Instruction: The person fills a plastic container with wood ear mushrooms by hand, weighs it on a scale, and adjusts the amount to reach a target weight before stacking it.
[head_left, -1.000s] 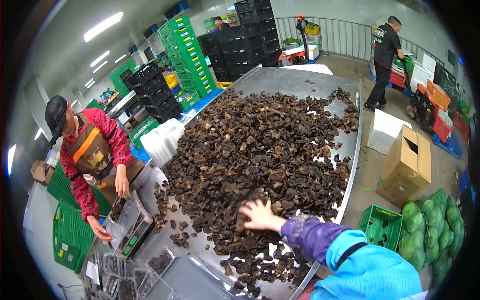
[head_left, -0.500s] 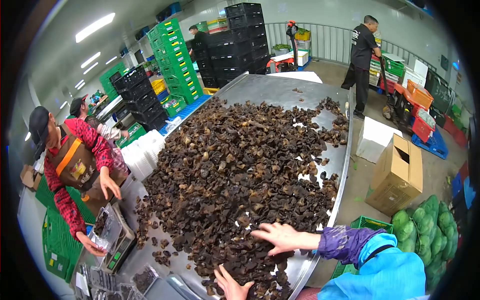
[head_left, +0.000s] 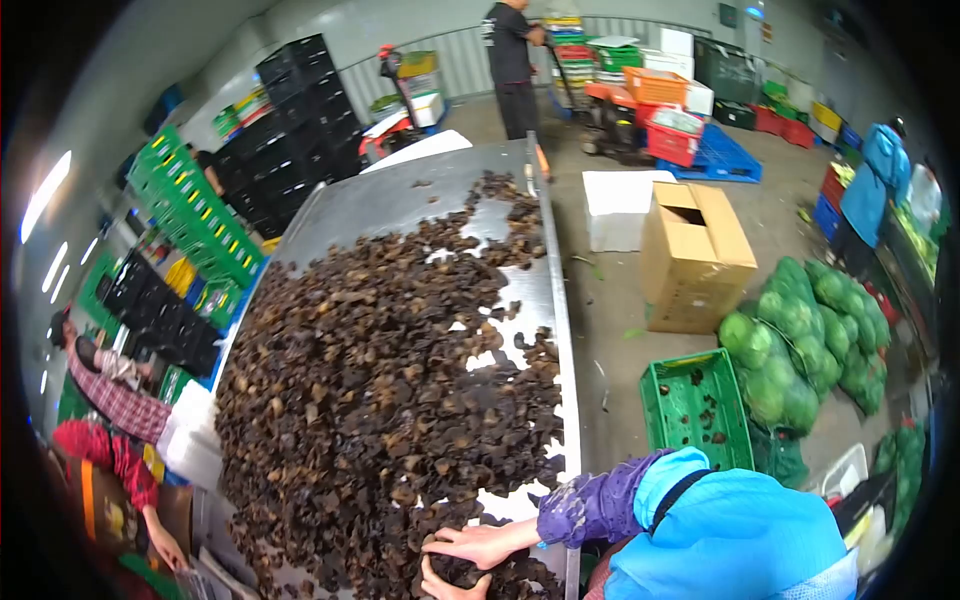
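Note:
A large heap of dark brown wood-ear fungus [head_left: 370,370] covers much of the metal table [head_left: 370,200]. My right hand [head_left: 480,545] lies on the near part of the heap with its fingers spread, reaching in from the right in a purple and blue sleeve. Just below it, my left hand [head_left: 455,588] shows at the bottom edge, thumb and fingers apart around some dark pieces. The two hands are close together, and the lower part of the left one is cut off by the frame.
A co-worker's hand [head_left: 168,548] is at the lower left, by clear trays. Right of the table are a green crate [head_left: 698,410], a cardboard box [head_left: 700,255], a white box [head_left: 615,205] and bagged green produce [head_left: 800,330]. Stacked crates [head_left: 195,205] stand behind left.
The view has swung to the right. My right hand has come down beside my left hand, nearer the bottom edge. The green crate and another person at the far right now show.

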